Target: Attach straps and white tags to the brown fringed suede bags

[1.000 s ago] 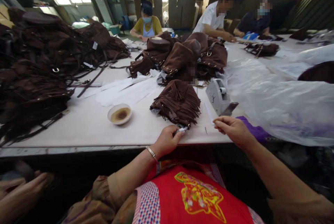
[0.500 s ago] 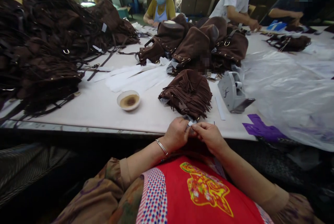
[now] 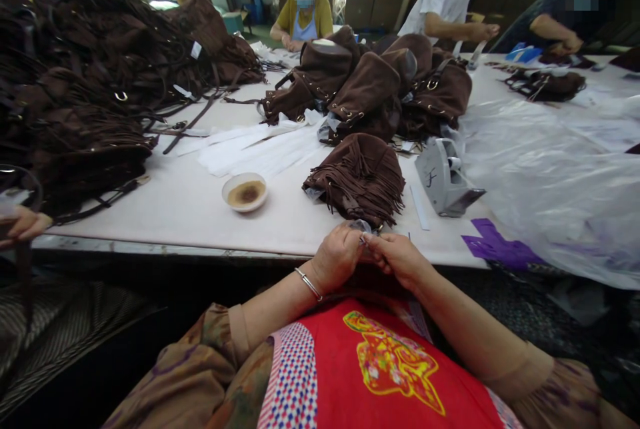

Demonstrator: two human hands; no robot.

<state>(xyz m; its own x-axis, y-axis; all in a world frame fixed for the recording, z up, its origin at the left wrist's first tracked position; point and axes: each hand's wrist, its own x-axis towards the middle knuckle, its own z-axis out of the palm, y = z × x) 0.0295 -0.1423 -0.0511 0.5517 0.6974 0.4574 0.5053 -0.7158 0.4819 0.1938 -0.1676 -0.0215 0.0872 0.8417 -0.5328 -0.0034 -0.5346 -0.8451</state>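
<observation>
My left hand [image 3: 340, 256] is closed in a pinch at the table's front edge. A piece of clear plastic wrapping [image 3: 361, 224] sticks out above its fingers. My right hand [image 3: 400, 258] is closed too, its fingertips meeting the left ones. What lies between the right fingertips is too small and covered to make out. Dark brown material below the hands is mostly hidden. Just beyond them a brown fringed bag [image 3: 357, 176] lies on the table. To its right stands a grey tape dispenser [image 3: 443, 179], beside a thin white strip [image 3: 419, 207].
A white bowl [image 3: 245, 192] of brownish contents stands left of the fringed bag. Brown bags are piled at left [image 3: 90, 82] and centre [image 3: 370, 82]. Plastic sheeting [image 3: 555, 182] covers the right side. Another person's hand [image 3: 25, 224] is at the left edge. Several people work across the table.
The white piece between my fingertips has nearly gone from sight; my hands stay pinched together. Another person's hand has come in at the left edge. The white-shirted person's hand has risen.
</observation>
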